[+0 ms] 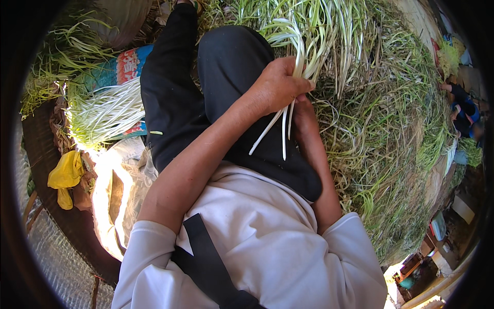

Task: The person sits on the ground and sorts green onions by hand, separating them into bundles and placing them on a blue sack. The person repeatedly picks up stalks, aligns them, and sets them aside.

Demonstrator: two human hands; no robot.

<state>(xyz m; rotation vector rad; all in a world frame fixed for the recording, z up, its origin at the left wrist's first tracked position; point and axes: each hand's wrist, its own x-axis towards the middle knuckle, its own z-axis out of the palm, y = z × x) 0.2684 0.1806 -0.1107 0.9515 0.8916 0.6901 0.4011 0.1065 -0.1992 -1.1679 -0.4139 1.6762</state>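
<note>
My left hand [279, 85] is closed around a small bunch of long green shoots with white stems [298, 50]. Their pale leafy ends bend over above the fist, and a few white stems stick out below it, over my black trousers. Just under and to the right of it, my right hand [303, 108] is close against the same stems. It is partly hidden by the left, so its grip is unclear. To the left of my legs, a laid-out bundle of white-stemmed shoots [115, 110] rests on a blue and red printed sack [129, 65].
A broad heap of loose green shoots and straw-like scraps [370, 127] spreads ahead and to the right. At left are more greens [73, 58], a yellow plastic bag [66, 174] and sunlit cloth [135, 185]. Another person [465, 110] is at the far right edge.
</note>
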